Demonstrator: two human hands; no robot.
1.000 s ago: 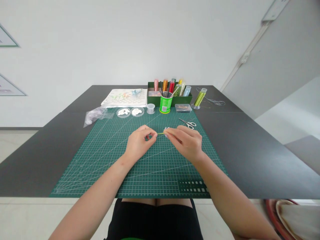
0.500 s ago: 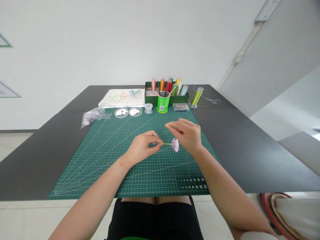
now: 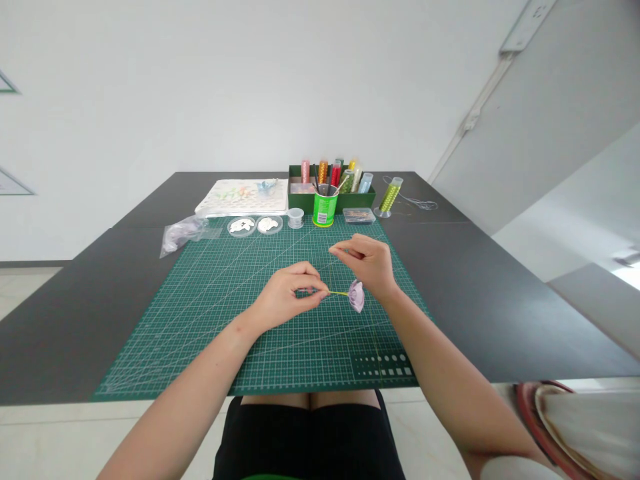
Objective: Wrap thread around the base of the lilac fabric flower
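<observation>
Gripping in left hand [image 3: 284,297]: slender yellow-green stem [image 3: 339,293] of pale-lilac ruffled flower [image 3: 357,297]; suspending both above green gridded cutting mat [image 3: 193,320], near right hand [image 3: 369,263]; pinching between right fingertips [image 3: 334,250]: fine yellowish thread [image 3: 330,270].

Flower [image 3: 357,296] cloth-like, softly creased — bag [image 3: 181,234] clear, crinkled plastic; tabletop [image 3: 475,313] smooth, matt — lidded jar [image 3: 295,219] translucent plastic.

Black table [image 3: 480,313], with a green gridded mat [image 3: 200,320] taking up the middle and bottom centre of the frame. Papers [image 3: 227,203] sit upper left of centre, dark green box [image 3: 301,203] upper centre, plastic bag [image 3: 179,235] centre-left, yellow-green thread spool [image 3: 391,195] upper right-ish.
</observation>
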